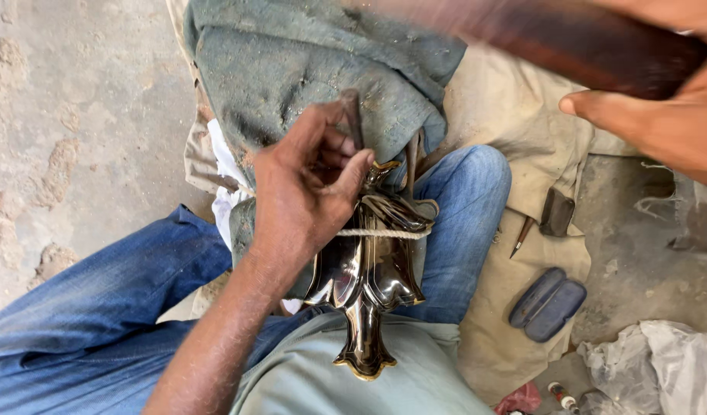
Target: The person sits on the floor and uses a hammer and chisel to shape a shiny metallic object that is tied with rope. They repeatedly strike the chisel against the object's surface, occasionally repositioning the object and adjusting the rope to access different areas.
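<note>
On a rough concrete floor (69,115) spread with tan cloth (515,115), a rope-bound, polished metal casting (369,277) lies across the person's lap beside a green rag (307,69); left hand (307,192) pinches a chisel (352,115) upright, right hand (661,115) grips a blurred wooden mallet (592,46)

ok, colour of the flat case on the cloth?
Dark blue-grey case, clearest in the head view.
</note>
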